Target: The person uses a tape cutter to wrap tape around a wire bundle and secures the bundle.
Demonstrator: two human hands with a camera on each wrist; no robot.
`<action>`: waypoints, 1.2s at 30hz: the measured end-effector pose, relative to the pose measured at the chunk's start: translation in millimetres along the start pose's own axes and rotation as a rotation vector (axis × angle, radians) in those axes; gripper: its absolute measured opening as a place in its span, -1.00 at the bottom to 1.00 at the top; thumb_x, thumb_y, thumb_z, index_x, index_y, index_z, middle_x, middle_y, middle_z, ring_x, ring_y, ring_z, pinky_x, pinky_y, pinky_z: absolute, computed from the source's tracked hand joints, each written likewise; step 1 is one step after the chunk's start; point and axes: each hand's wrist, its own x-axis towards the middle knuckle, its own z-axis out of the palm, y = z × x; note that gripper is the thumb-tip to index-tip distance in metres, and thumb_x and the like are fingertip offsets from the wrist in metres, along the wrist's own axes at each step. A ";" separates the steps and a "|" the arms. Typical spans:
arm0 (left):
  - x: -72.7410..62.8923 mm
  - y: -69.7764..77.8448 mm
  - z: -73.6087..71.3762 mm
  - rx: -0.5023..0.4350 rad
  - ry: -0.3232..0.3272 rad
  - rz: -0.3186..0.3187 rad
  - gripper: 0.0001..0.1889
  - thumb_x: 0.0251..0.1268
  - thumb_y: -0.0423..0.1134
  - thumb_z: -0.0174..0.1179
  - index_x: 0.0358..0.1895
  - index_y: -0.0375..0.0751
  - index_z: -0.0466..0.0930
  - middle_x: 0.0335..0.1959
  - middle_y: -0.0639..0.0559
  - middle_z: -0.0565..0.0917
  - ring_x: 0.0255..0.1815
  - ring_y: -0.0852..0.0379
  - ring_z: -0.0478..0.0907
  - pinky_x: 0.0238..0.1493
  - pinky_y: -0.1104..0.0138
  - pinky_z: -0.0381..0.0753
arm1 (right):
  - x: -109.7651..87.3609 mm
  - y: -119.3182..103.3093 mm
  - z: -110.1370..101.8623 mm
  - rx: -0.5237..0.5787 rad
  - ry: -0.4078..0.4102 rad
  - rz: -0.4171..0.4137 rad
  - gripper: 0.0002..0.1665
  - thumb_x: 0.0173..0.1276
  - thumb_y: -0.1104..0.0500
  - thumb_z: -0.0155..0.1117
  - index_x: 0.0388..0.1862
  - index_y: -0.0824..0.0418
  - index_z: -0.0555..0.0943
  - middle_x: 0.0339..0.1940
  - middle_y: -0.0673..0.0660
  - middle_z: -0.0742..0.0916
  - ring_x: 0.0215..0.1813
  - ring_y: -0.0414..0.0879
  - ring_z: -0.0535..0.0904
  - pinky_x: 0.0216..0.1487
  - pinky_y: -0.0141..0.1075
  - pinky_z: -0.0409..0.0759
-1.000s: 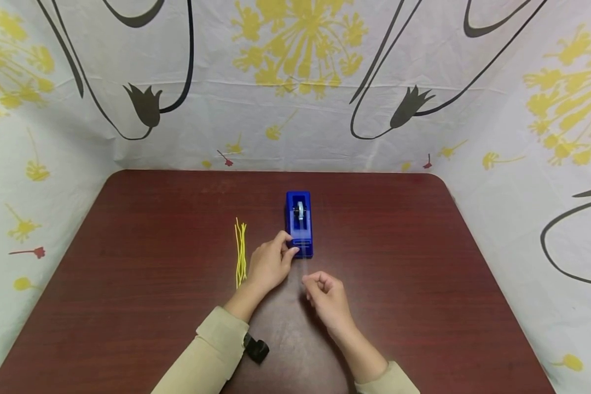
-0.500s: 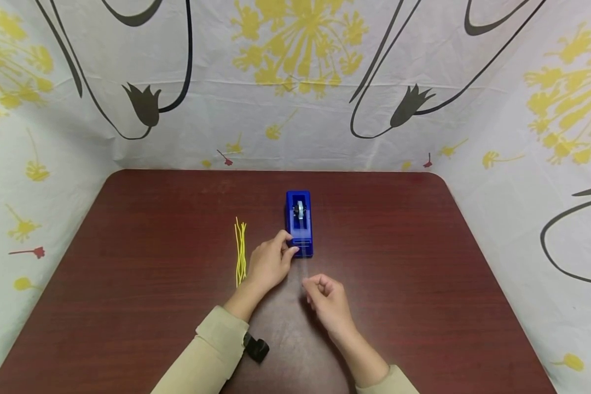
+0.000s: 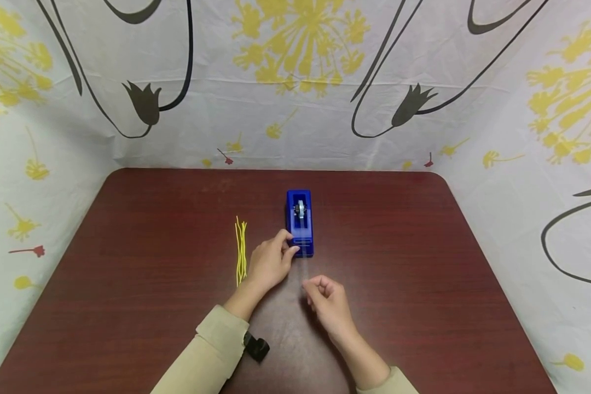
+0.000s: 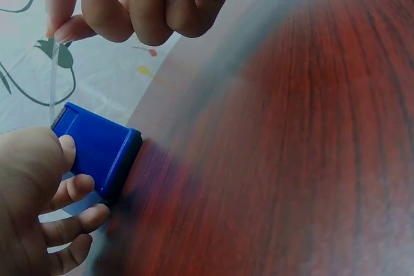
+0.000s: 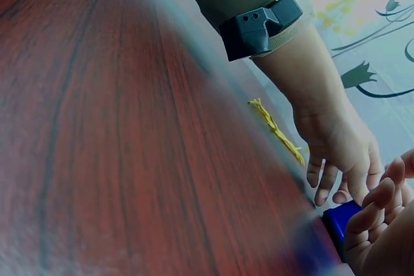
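A blue tape dispenser (image 3: 299, 219) stands near the middle of the dark red table (image 3: 423, 273). My left hand (image 3: 270, 262) grips its near end, thumb on top and fingers curled along its left side; in the left wrist view the thumb (image 4: 29, 166) lies on the blue body (image 4: 97, 147). Just in front, my right hand (image 3: 327, 301) pinches the end of a clear tape strip (image 4: 53, 75) that runs from the toothed cutter up to the fingertips (image 4: 71, 27). The right wrist view shows the dispenser's corner (image 5: 339, 224) beside my left hand (image 5: 339, 147).
A small bundle of thin yellow strands (image 3: 239, 249) lies on the table left of my left hand, also in the right wrist view as yellow strands (image 5: 278, 132). A flower-printed cloth (image 3: 295, 82) walls the table's back and sides. A black wrist camera (image 3: 256, 347) sits on my left sleeve.
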 end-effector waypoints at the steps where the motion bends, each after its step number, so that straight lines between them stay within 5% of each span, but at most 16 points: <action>1: 0.2 -0.1 0.1 -0.001 0.000 0.000 -0.76 0.44 -0.11 0.27 0.03 -0.10 0.57 -0.41 0.11 0.70 -0.49 0.16 0.60 -0.43 0.21 0.55 | -0.3 -0.2 -0.1 0.000 0.000 0.000 -0.74 0.45 0.29 0.27 -0.30 0.55 0.60 -0.67 0.04 0.53 -0.65 -0.25 0.36 -0.60 -0.45 0.30; 36: 0.9 -1.5 2.2 -0.011 0.002 -0.006 -0.76 0.44 -0.11 0.27 0.04 -0.10 0.57 -0.45 0.16 0.66 -0.56 0.24 0.52 -0.49 0.29 0.49 | -9.9 1.8 1.2 0.005 -0.025 0.000 -0.72 0.44 0.27 0.30 -0.32 0.54 0.58 -0.67 0.03 0.52 -0.63 -0.24 0.38 -0.57 -0.45 0.34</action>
